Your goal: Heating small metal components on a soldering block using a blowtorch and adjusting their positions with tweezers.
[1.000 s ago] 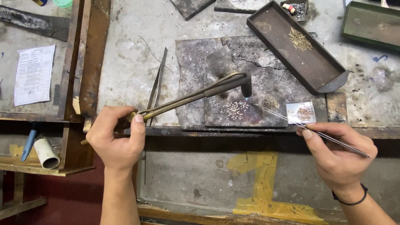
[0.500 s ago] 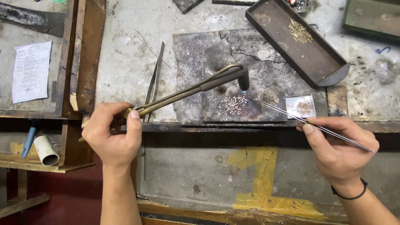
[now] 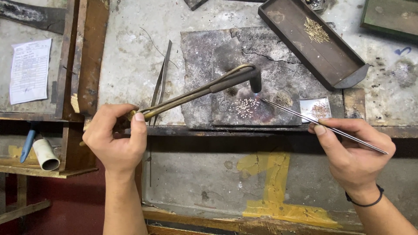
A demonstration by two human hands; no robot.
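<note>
Your left hand (image 3: 114, 141) grips the brass blowtorch (image 3: 204, 89) by its handle end, fingers wrapped tight; the nozzle points down at the dark soldering slab (image 3: 204, 56), a small blue flame showing at its tip. Your right hand (image 3: 352, 150) pinches the long thin tweezers (image 3: 320, 124), their point at about three o'clock from the flame. The cluster of small pale beads (image 3: 247, 107) lies on the slab at seven o'clock from the nozzle. As I judge it, heating is under way, not finished: the beads sit loose, and more gold bits wait on the small metal square (image 3: 316, 109) and in the long dark tray (image 3: 311, 43) on the tabletop (image 3: 130, 56).
</note>
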